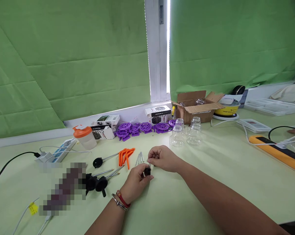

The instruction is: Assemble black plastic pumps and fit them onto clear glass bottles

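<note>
My left hand [139, 179], with a red band and a metal bangle at the wrist, grips a small black part [147, 171] between thumb and fingers. Just above that part, my right hand [163, 158] pinches a thin silvery piece that looks like a metal spring [149, 165]; its lower end meets the black part. Beyond the left hand lie several thin metal rods [139, 158] and a cluster of orange angled pieces [125, 155]. To the left, several black round-headed pieces with metal rods [101, 183] lie together, and a similar one [98, 162] lies farther back.
Purple wheel-like parts [145, 127] line the back beside small printed boxes [103, 132]. Glass jars [194, 133] stand before an open cardboard box [198, 112]. An orange-lidded shaker [85, 136] and a power strip [64, 150] are left; an orange-black power strip [277, 151] is right.
</note>
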`<state>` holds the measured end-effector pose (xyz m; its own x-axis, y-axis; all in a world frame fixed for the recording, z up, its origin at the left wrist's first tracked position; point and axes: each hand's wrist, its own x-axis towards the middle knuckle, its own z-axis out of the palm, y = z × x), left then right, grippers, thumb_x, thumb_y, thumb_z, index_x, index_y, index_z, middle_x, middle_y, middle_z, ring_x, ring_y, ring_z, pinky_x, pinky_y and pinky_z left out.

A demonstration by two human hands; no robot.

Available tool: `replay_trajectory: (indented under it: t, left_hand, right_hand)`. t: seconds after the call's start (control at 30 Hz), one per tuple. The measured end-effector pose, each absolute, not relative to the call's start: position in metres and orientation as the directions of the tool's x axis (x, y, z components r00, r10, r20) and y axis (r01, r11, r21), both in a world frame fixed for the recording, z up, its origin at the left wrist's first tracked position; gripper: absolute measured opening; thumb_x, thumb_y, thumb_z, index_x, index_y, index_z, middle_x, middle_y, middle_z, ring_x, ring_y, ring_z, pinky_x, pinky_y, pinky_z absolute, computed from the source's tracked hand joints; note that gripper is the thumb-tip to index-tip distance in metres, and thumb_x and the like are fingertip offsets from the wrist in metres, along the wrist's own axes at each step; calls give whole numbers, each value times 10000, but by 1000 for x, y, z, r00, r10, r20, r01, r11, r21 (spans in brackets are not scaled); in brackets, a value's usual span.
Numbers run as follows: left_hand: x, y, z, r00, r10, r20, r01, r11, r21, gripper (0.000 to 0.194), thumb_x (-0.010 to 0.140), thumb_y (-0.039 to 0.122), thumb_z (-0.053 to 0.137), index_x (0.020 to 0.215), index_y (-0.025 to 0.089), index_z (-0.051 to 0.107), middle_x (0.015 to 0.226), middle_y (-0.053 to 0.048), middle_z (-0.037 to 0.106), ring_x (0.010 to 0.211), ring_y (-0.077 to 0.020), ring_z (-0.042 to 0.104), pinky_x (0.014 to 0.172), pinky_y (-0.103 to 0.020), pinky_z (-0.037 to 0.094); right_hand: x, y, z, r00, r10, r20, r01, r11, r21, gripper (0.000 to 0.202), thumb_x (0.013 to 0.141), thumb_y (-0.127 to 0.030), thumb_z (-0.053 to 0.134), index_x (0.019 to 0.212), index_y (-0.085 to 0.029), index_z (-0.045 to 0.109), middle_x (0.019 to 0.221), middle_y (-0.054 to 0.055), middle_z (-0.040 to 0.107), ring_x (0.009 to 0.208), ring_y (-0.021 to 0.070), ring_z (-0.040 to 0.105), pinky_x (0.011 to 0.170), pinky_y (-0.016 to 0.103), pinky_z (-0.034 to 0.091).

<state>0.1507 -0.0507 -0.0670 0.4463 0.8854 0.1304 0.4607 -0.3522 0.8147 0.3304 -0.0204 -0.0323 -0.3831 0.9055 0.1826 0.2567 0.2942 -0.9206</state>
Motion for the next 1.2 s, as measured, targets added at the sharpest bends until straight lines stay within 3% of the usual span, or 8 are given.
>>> replay_trajectory:
  t: [0.27, 0.5, 0.67, 0.8, 0.9, 1.07, 1.2]
  left_hand:
    - [151, -50, -66, 457, 876, 154, 447, -375, 812, 111, 778, 275, 585, 825, 176, 572, 768, -9, 564, 683, -133, 483, 631, -245, 408]
    - [151, -51, -65, 461, 874, 152, 452, -379, 807, 100, 781, 265, 577, 832, 179, 570, 765, -7, 559, 683, -137, 480, 629, -249, 401]
    - [150, -51, -63, 472, 868, 154, 454, -389, 802, 90, 776, 260, 579, 801, 175, 565, 759, -10, 561, 712, -151, 482, 659, -263, 401]
    - [149, -49, -66, 453, 881, 141, 417, -349, 839, 87, 780, 232, 572, 844, 176, 552, 765, -6, 561, 713, -146, 491, 659, -260, 399]
    - [148, -48, -70, 443, 887, 133, 366, -314, 876, 207, 780, 208, 574, 974, 188, 505, 826, -11, 572, 736, -143, 516, 668, -260, 408]
    - [148, -49, -73, 425, 899, 101, 290, -242, 926, 319, 771, 189, 583, 1026, 208, 392, 789, 14, 548, 727, -133, 524, 657, -257, 413]
    - [149, -50, -71, 422, 900, 111, 266, -240, 934, 289, 764, 180, 586, 967, 212, 382, 757, 31, 525, 715, -126, 513, 638, -249, 404]
  right_hand:
    - [329, -22, -34, -442, 872, 208, 204, 324, -924, 77, 699, -231, 625, 721, -164, 594, 614, -38, 527, 569, 80, 469, 526, 188, 395]
    - [329, -22, -35, -383, 905, 185, 327, 321, -889, 65, 699, -228, 627, 725, -174, 602, 624, -34, 551, 573, 87, 482, 526, 191, 398]
    - [329, -28, -30, -560, 806, 190, 418, 473, -775, 63, 721, -204, 634, 747, -188, 688, 674, -11, 624, 599, 103, 519, 540, 200, 392]
    - [335, -26, -30, -671, 718, 183, 428, 577, -695, 204, 789, -208, 586, 920, -234, 739, 803, 13, 665, 729, 129, 581, 659, 214, 433]
    - [342, -21, -33, -722, 677, 141, 448, 613, -651, 299, 824, -220, 551, 1083, -265, 694, 882, 23, 678, 794, 141, 591, 726, 233, 439]
    - [347, -17, -34, -760, 643, 91, 449, 622, -641, 364, 831, -220, 532, 1175, -271, 639, 890, 19, 688, 731, 133, 575, 669, 226, 422]
    - [346, -21, -30, -766, 638, 74, 448, 614, -650, 373, 821, -211, 540, 1175, -267, 641, 832, 10, 683, 669, 117, 540, 638, 217, 406]
